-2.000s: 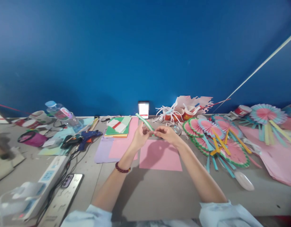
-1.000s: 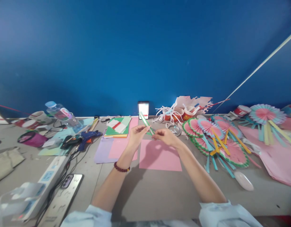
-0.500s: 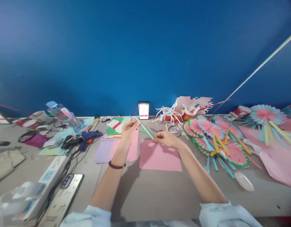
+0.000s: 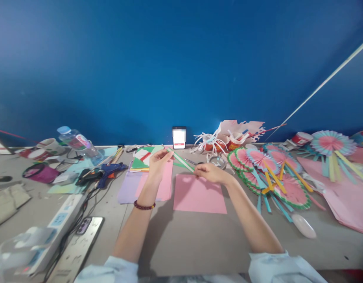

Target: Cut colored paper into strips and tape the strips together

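Note:
A narrow green-and-white paper strip (image 4: 183,161) slants between my two hands above the table. My left hand (image 4: 160,162) pinches its upper left end. My right hand (image 4: 209,173) has its fingers closed on the lower right end. Below and in front of my right hand lies a pink paper sheet (image 4: 199,198), flat on the grey table (image 4: 193,243). Under and beside my left hand is a stack of pink and lilac sheets (image 4: 129,188), with green and white paper pieces (image 4: 144,157) on top.
A blue glue gun (image 4: 106,173), a water bottle (image 4: 81,143), a power strip (image 4: 56,226) and a phone (image 4: 78,247) are on the left. Folded paper fans (image 4: 290,184), paper cups (image 4: 234,141) and a white mouse (image 4: 304,226) stand right. Another phone (image 4: 179,137) leans against the wall.
My hands have moved slightly apart, the left one a little to the left and the right one a little to the right. The strip between them now lies at a flatter slant.

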Demonstrator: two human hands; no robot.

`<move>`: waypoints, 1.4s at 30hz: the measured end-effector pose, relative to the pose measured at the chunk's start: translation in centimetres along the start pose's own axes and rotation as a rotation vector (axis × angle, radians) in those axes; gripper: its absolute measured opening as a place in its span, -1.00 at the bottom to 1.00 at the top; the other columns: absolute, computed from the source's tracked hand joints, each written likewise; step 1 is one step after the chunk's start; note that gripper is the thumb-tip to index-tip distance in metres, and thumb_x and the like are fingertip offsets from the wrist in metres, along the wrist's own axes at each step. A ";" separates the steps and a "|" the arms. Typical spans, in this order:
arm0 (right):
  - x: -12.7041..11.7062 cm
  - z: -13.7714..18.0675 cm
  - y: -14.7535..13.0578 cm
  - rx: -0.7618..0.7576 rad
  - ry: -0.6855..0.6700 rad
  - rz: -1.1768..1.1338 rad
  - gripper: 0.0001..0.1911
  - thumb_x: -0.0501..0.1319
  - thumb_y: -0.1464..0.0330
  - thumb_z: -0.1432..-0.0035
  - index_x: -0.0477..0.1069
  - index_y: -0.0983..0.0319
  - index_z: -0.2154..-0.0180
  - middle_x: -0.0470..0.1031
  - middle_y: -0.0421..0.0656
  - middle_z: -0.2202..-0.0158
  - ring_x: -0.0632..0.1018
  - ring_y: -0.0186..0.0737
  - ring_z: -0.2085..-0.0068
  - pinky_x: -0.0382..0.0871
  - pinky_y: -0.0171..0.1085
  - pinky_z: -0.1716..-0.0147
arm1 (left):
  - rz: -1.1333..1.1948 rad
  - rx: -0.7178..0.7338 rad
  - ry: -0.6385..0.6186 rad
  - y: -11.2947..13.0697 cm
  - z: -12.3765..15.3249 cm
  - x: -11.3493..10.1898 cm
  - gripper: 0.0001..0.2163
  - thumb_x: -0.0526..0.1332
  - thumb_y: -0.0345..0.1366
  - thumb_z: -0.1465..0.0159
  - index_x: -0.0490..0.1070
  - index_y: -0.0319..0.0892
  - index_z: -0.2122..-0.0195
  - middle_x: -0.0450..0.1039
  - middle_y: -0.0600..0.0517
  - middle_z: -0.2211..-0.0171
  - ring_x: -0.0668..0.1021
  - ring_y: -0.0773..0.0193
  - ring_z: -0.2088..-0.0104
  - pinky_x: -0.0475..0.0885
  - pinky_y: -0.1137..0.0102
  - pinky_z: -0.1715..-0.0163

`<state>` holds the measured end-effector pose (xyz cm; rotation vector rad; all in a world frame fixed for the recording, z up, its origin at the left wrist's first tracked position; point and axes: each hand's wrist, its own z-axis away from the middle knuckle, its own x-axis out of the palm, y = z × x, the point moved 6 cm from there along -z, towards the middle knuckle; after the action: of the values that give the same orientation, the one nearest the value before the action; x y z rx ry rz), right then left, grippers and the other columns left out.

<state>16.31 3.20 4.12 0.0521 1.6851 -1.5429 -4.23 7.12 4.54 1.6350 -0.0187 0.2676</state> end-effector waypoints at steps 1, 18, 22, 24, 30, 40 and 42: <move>-0.1 0.0 0.3 0.005 0.008 -0.004 -0.68 0.05 0.23 -0.23 0.51 0.23 0.36 0.57 -0.15 0.35 0.48 -0.26 0.35 0.28 -0.31 0.33 | 0.006 -0.016 0.003 0.0 0.0 0.0 -0.74 0.44 -0.15 0.14 0.49 -0.21 0.54 0.47 0.05 0.59 0.54 0.31 0.51 0.36 0.46 0.48; -1.2 -0.3 -0.9 -0.188 0.540 -0.382 -0.76 0.22 0.24 -0.11 0.42 0.20 0.19 0.51 -0.14 0.29 0.53 -0.22 0.25 0.43 -0.23 0.25 | 0.002 -0.141 -0.272 -1.6 3.4 5.2 -0.72 0.42 -0.12 0.08 0.52 -0.23 0.48 0.56 -0.03 0.52 0.61 0.16 0.41 0.41 0.42 0.46; -1.6 -0.1 -1.2 -0.149 0.526 -0.384 -0.78 0.20 0.24 -0.11 0.43 0.24 0.25 0.51 -0.15 0.35 0.48 -0.27 0.37 0.37 -0.28 0.40 | -0.026 -0.084 -0.243 -0.5 3.3 4.6 -0.74 0.40 -0.13 0.05 0.52 -0.22 0.45 0.57 -0.05 0.49 0.61 0.17 0.40 0.41 0.42 0.45; -1.7 0.0 -1.4 -0.141 0.524 -0.345 -0.78 0.18 0.24 -0.12 0.45 0.24 0.26 0.52 -0.14 0.34 0.47 -0.27 0.37 0.36 -0.28 0.40 | -0.039 -0.058 -0.239 -0.1 3.3 4.4 -0.75 0.38 -0.13 0.04 0.52 -0.22 0.46 0.57 -0.05 0.49 0.60 0.19 0.40 0.40 0.42 0.45; -1.8 0.1 -1.6 -0.161 0.524 -0.226 -0.78 0.15 0.26 -0.16 0.49 0.22 0.23 0.54 -0.12 0.28 0.49 -0.25 0.33 0.37 -0.27 0.35 | -0.079 -0.059 -0.229 -0.1 3.1 4.4 -0.82 0.36 -0.21 0.04 0.50 -0.21 0.48 0.54 -0.02 0.51 0.58 0.24 0.44 0.39 0.42 0.46; -2.1 0.9 -3.7 -0.294 0.657 -0.030 -0.85 0.19 0.34 -0.14 0.54 0.18 0.34 0.55 -0.10 0.31 0.51 -0.17 0.24 0.39 -0.21 0.25 | -0.090 0.008 -0.234 0.0 3.4 4.9 -0.89 0.33 -0.27 0.03 0.49 -0.20 0.54 0.51 0.02 0.56 0.53 0.29 0.49 0.40 0.43 0.45; -2.1 1.1 -3.9 -0.303 0.687 -0.019 -0.87 0.21 0.34 -0.13 0.54 0.18 0.35 0.55 -0.10 0.32 0.52 -0.15 0.22 0.39 -0.18 0.20 | -0.121 0.046 -0.230 -0.1 3.5 5.0 -0.87 0.33 -0.25 0.02 0.50 -0.20 0.53 0.51 0.01 0.54 0.53 0.28 0.48 0.41 0.41 0.44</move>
<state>16.19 2.33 8.62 0.4510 2.4433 -1.3418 1.15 4.45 5.19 1.6985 -0.0891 -0.0134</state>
